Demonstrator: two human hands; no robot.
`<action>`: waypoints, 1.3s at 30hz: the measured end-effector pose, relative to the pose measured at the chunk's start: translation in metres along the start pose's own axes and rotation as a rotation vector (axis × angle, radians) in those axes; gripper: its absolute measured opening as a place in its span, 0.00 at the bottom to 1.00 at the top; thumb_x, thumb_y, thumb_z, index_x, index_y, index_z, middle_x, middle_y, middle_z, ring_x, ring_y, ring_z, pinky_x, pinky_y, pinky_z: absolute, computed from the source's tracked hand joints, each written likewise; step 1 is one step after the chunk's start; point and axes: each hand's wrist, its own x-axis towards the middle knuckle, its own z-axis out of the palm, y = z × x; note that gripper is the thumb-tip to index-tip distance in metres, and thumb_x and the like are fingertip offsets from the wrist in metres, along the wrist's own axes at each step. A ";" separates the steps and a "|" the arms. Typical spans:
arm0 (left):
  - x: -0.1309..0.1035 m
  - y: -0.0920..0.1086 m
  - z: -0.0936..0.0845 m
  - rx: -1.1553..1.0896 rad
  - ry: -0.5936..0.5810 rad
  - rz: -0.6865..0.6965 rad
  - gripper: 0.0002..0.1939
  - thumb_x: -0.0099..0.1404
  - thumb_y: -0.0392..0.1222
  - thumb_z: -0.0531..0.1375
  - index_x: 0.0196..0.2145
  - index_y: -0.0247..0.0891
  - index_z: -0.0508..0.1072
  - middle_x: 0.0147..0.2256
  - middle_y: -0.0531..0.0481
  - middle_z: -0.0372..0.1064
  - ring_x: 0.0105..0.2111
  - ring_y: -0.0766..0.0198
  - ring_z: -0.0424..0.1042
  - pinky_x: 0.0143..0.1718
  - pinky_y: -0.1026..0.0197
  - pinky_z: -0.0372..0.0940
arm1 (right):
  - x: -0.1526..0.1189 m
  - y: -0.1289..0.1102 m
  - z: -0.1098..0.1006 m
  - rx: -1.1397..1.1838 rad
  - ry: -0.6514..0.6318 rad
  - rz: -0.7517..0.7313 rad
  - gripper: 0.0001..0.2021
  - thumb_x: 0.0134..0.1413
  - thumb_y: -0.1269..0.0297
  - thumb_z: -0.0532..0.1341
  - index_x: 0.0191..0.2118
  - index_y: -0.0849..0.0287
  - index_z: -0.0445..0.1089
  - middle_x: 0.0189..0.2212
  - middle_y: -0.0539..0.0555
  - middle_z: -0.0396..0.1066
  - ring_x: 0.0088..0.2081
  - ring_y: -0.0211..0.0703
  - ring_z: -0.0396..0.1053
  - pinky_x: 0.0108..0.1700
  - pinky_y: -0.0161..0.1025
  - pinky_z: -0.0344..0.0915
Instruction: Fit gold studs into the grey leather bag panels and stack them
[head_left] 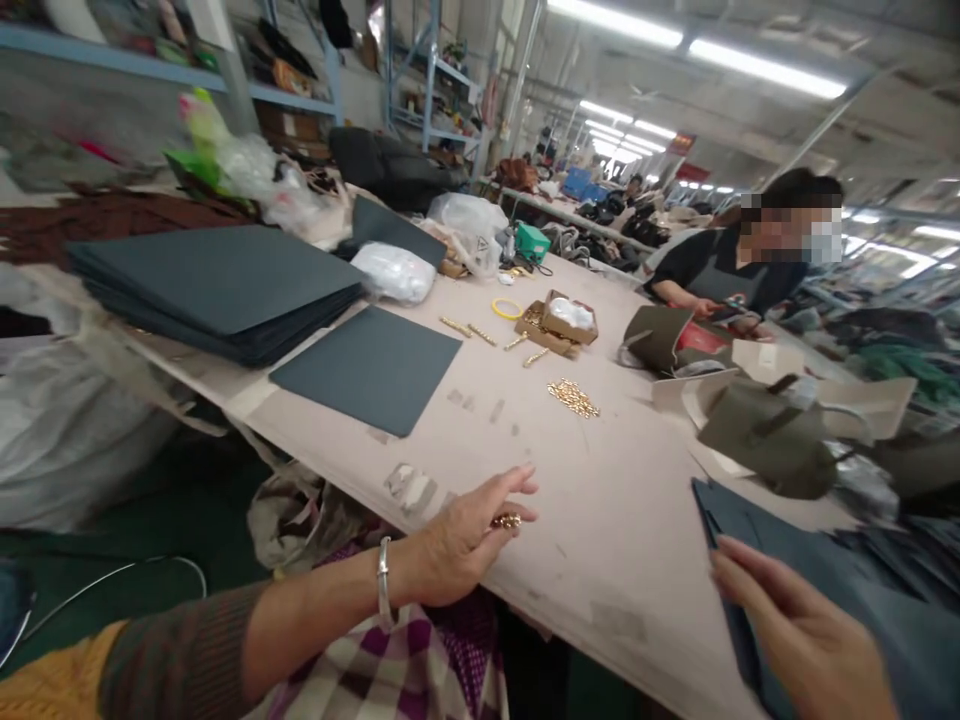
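My left hand (pixel 465 535) is over the near edge of the table, its fingers curled round a small bunch of gold metal pieces (pixel 508 521). At the lower right my right hand (pixel 802 630) reaches over a stack of dark blue-grey sheets (pixel 840 570), fingers at the stack's left edge; whether it grips a sheet is unclear. A loose pile of gold pieces (pixel 574 397) lies mid-table. Behind it are short gold strips (pixel 481 335) and small cardboard boxes (pixel 555 325). One dark sheet (pixel 371 370) lies flat on the left.
A thick stack of dark sheets (pixel 217 275) covers the table's left end. A yellow ring (pixel 507 308) and plastic bags (pixel 469 225) are farther back. Olive bags (pixel 765 430) stand at the right, where a person (pixel 757 260) works across the table (pixel 630 480).
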 end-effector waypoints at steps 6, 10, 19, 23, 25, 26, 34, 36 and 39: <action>-0.002 0.003 -0.014 0.166 0.001 0.064 0.32 0.67 0.31 0.47 0.66 0.41 0.40 0.62 0.36 0.57 0.58 0.57 0.64 0.59 0.48 0.59 | -0.045 -0.082 0.122 0.281 -0.325 -0.267 0.15 0.53 0.55 0.62 0.44 0.55 0.76 0.39 0.55 0.78 0.37 0.46 0.76 0.40 0.38 0.73; -0.005 -0.001 -0.025 0.314 0.025 0.037 0.33 0.68 0.34 0.46 0.66 0.35 0.36 0.60 0.34 0.60 0.60 0.58 0.61 0.61 0.50 0.57 | -0.049 -0.115 0.151 0.325 -0.395 -0.429 0.11 0.57 0.62 0.60 0.43 0.54 0.76 0.40 0.53 0.78 0.39 0.42 0.76 0.43 0.36 0.72; -0.008 -0.019 -0.043 0.309 0.041 -0.014 0.35 0.65 0.32 0.46 0.66 0.30 0.35 0.59 0.34 0.63 0.58 0.56 0.64 0.59 0.50 0.60 | -0.036 -0.114 0.180 0.378 -0.528 -0.332 0.11 0.56 0.62 0.61 0.42 0.55 0.77 0.39 0.54 0.78 0.36 0.43 0.76 0.40 0.36 0.73; -0.008 -0.022 -0.047 0.296 0.057 -0.029 0.36 0.64 0.32 0.47 0.66 0.25 0.36 0.59 0.30 0.61 0.58 0.54 0.64 0.59 0.50 0.59 | -0.036 -0.119 0.186 0.349 -0.526 -0.315 0.11 0.54 0.65 0.61 0.42 0.56 0.77 0.38 0.54 0.79 0.36 0.43 0.76 0.40 0.36 0.73; -0.008 -0.021 -0.048 0.282 0.072 -0.038 0.35 0.64 0.32 0.47 0.66 0.22 0.37 0.59 0.28 0.61 0.58 0.51 0.64 0.59 0.48 0.59 | -0.036 -0.123 0.190 0.335 -0.485 -0.317 0.11 0.52 0.66 0.61 0.40 0.57 0.77 0.37 0.54 0.79 0.37 0.44 0.76 0.41 0.36 0.73; -0.008 -0.020 -0.048 0.272 0.081 -0.042 0.35 0.64 0.32 0.47 0.65 0.21 0.37 0.59 0.26 0.60 0.58 0.50 0.64 0.59 0.47 0.58 | -0.036 -0.126 0.192 0.330 -0.460 -0.315 0.11 0.51 0.66 0.61 0.40 0.58 0.77 0.37 0.54 0.79 0.36 0.43 0.76 0.41 0.36 0.73; -0.005 -0.020 -0.061 0.002 0.371 -0.148 0.30 0.63 0.33 0.50 0.63 0.32 0.54 0.54 0.35 0.68 0.53 0.51 0.67 0.57 0.46 0.58 | -0.033 -0.158 0.214 0.370 -0.450 -0.264 0.12 0.54 0.60 0.60 0.41 0.59 0.74 0.37 0.55 0.77 0.37 0.44 0.74 0.41 0.38 0.71; -0.007 -0.021 -0.073 -0.145 0.488 -0.193 0.26 0.64 0.34 0.48 0.60 0.34 0.59 0.51 0.39 0.69 0.51 0.57 0.70 0.55 0.52 0.62 | -0.026 -0.167 0.222 0.393 -0.515 -0.255 0.15 0.57 0.57 0.59 0.44 0.60 0.74 0.36 0.55 0.77 0.35 0.44 0.74 0.40 0.39 0.71; -0.019 -0.021 -0.097 -0.339 0.624 -0.269 0.23 0.61 0.34 0.51 0.54 0.34 0.62 0.48 0.40 0.70 0.46 0.63 0.72 0.46 0.60 0.67 | -0.009 -0.184 0.248 0.334 -0.498 -0.352 0.14 0.58 0.56 0.58 0.43 0.60 0.74 0.30 0.54 0.76 0.31 0.43 0.73 0.37 0.39 0.70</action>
